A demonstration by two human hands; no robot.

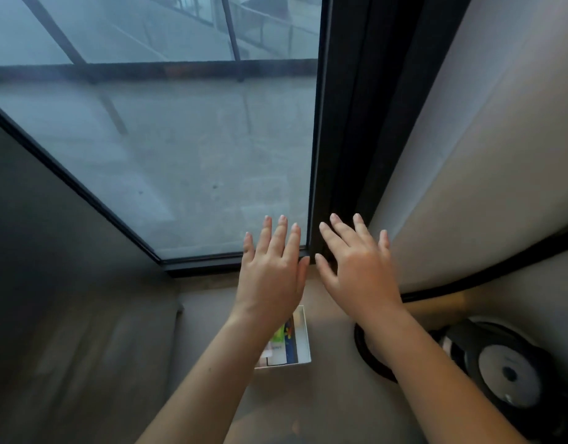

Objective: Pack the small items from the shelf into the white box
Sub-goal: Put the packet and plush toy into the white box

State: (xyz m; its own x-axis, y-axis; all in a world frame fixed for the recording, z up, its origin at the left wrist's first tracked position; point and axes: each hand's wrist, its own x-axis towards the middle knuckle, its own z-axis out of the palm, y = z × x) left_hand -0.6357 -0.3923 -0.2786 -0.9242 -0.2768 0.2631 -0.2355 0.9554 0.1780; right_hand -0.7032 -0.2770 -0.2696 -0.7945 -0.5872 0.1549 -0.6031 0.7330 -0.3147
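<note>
A dark-framed window (154, 139) meets a pale wall (468, 155) above a grey floor (116, 363).

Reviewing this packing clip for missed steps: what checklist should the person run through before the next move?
1. Left hand free: ok, open and empty.
2. Right hand free: ok, open and empty.
3. White box open on top: ok, though partly hidden.
4. Room left in the box: cannot tell; colourful packs already lie inside.
5. Items left on the shelf: cannot tell; no shelf in view.
</note>
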